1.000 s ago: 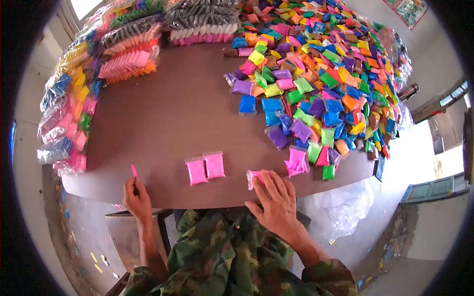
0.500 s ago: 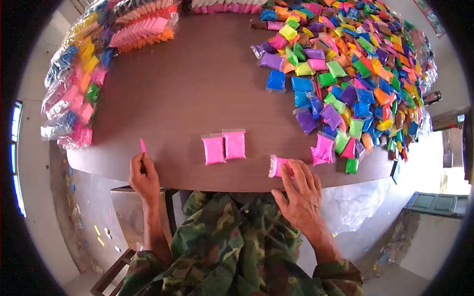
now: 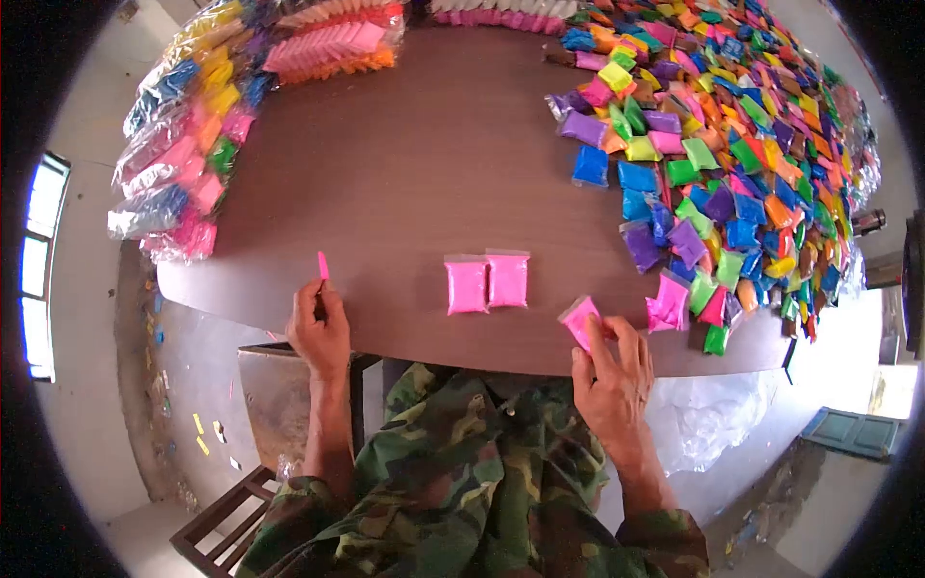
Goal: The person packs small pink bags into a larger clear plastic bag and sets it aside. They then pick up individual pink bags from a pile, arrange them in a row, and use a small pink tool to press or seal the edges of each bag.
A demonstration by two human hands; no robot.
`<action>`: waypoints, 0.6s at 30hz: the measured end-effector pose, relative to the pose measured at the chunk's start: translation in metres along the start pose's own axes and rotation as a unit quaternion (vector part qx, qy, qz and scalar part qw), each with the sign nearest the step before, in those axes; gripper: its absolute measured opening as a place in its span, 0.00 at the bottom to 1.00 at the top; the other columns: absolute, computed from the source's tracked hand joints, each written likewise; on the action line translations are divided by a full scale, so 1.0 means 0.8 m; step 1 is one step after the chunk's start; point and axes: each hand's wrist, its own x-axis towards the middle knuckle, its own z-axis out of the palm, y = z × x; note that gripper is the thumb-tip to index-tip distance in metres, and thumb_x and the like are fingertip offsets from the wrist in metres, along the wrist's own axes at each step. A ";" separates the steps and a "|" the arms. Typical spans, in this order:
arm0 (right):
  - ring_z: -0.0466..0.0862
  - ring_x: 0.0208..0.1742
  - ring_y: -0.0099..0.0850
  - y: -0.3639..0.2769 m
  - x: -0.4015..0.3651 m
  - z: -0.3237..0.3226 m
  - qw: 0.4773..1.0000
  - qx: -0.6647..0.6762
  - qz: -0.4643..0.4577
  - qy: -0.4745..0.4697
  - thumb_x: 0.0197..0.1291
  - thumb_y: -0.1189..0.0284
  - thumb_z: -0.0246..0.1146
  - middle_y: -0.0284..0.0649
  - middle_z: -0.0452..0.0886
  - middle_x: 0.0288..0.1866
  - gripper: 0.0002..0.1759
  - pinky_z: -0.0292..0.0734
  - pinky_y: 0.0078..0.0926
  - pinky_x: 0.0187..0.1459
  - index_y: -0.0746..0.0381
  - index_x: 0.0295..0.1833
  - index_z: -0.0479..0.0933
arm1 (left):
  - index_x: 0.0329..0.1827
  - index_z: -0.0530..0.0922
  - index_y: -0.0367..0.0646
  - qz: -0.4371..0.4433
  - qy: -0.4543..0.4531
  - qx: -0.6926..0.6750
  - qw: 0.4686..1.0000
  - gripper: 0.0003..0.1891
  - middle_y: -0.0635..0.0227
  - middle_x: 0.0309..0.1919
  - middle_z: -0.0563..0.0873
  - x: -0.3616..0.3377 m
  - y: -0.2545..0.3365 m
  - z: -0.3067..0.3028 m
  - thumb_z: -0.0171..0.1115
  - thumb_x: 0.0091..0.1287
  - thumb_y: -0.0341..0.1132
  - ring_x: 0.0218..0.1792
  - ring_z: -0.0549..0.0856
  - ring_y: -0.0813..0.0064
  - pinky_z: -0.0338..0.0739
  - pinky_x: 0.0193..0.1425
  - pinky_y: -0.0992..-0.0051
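Note:
My left hand point(image 3: 321, 323) pinches a thin, flat pink strip point(image 3: 323, 265) with a pointed tip; its lower part is hidden in my fingers. My right hand point(image 3: 615, 371) grips a small clear packet of bright pink material point(image 3: 579, 320) between thumb and fingers, holding it tilted near the table's front edge. Between the hands, two similar pink packets, a left one point(image 3: 467, 286) and a right one point(image 3: 508, 279), lie side by side on the brown table point(image 3: 385, 183). Another pink packet point(image 3: 668, 302) rests just beyond my right hand, against the big pile.
A large heap of loose multicoloured packets point(image 3: 742, 207) covers the table's right side. Clear bags of sorted packets point(image 3: 178, 144) line the left edge, with more bundled rows point(image 3: 328, 48) at the back. A wooden stool point(image 3: 226, 520) stands below left.
My right hand has closed on the pink packet it was resting on and tilted it. The whole view has shifted, moving the table to the right; my left hand keeps the pink strip.

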 end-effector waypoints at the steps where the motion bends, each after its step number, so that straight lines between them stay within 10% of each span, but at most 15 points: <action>1: 0.82 0.61 0.47 -0.008 0.003 0.004 1.000 0.001 0.006 0.013 0.64 0.65 0.76 0.45 0.78 0.65 0.31 0.80 0.48 0.60 0.59 0.72 0.82 | 0.51 0.87 0.41 -0.005 0.000 0.002 1.000 0.05 0.62 0.30 0.87 0.000 0.002 0.000 0.70 0.77 0.30 0.27 0.85 0.68 0.80 0.35 0.67; 18: 0.84 0.64 0.50 -0.033 0.072 0.028 0.994 0.104 -0.020 -0.025 0.63 0.62 0.78 0.47 0.77 0.72 0.37 0.84 0.49 0.61 0.61 0.76 0.78 | 0.48 0.86 0.40 0.030 0.015 0.004 0.999 0.04 0.65 0.23 0.82 0.002 0.002 0.000 0.71 0.77 0.29 0.21 0.78 0.76 0.73 0.29 0.72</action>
